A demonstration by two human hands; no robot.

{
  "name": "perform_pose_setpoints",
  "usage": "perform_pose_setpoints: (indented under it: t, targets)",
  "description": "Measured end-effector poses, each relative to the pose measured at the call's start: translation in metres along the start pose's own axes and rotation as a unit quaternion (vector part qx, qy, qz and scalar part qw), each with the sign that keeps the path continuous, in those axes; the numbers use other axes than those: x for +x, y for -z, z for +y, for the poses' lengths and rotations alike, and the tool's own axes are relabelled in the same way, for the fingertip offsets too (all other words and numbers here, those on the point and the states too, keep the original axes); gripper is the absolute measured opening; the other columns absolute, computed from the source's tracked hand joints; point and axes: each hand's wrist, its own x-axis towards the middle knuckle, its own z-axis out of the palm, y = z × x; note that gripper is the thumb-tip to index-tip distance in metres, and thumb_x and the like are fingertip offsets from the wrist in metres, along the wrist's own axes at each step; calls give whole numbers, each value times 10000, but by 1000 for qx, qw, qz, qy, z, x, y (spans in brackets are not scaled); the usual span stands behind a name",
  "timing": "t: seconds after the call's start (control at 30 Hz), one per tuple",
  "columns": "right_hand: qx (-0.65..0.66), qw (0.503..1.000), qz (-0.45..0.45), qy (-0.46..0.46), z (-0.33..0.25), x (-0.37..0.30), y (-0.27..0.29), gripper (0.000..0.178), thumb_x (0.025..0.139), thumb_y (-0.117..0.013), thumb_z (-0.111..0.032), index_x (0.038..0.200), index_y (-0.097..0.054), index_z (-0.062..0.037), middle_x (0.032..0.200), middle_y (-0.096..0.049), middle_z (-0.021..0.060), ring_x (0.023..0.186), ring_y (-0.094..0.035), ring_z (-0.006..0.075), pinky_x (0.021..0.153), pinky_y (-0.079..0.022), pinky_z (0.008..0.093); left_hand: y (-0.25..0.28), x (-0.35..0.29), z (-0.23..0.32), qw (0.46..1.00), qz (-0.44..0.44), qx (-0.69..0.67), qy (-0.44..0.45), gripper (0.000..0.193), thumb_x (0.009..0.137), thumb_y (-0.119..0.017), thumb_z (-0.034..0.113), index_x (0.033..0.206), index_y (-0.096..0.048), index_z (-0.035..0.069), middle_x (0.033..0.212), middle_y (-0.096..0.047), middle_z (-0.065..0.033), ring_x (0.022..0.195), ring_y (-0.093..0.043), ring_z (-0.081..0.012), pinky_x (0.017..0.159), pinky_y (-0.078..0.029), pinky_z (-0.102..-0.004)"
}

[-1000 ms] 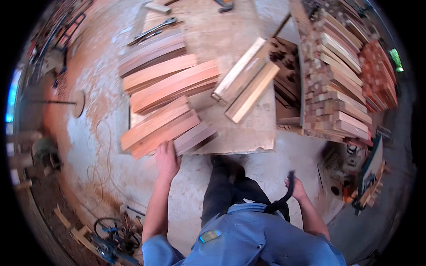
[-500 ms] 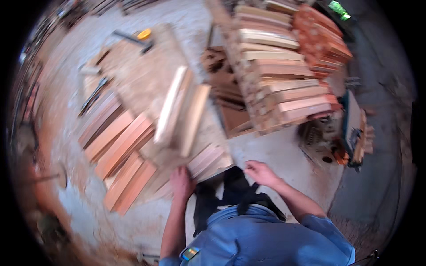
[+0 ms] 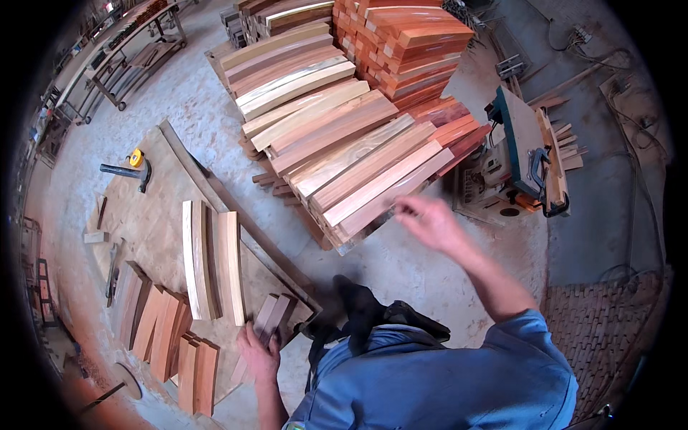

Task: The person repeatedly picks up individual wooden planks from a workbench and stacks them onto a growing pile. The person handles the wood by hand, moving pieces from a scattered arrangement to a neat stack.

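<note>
My left hand is at the near edge of the low worktable, its fingers apart. It lies by the ends of two short purplish-brown wood pieces; I cannot tell whether it touches them. To its upper left, curved pale and brown slats and a single cream slat lie on the table. My right hand reaches out, slightly blurred, with loosely bent fingers and nothing visible in them. Its fingertips are close to the near end of a pinkish slat, the nearest of a long stacked row.
Reddish slats lie at the worktable's left. A hammer and a yellow tape measure rest at its far end. Red-orange blocks are piled behind the stacked row. A green-edged machine stands at the right.
The view has swung right, toward the stack. My right hand has gone from beside my waist out to the stack's near end. My left hand stays at the worktable's edge.
</note>
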Motion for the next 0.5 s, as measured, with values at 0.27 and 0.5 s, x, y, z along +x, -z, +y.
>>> perform_pose_setpoints:
  t: [0.27,0.5]
  targets:
    - [-53,985,163,-38,89,82,88,360,926,-640,-246,1154,-654,32,1061,-679,201,984,-674,330,858,-532,389,30,141,158,939,-71,-336,25,468,950,-640,137,1370,-514,-30,1166,-634,-176,1084,-620,-279,957,-488,-370]
    - [6,984,37,-175,118,161,101,467,926,-623,-355,1168,-643,43,947,-706,213,954,-686,327,845,-523,387,22,224,214,849,-98,-509,102,532,1035,-556,294,1439,-472,-42,1128,-647,-104,953,-610,-159,832,-514,-306]
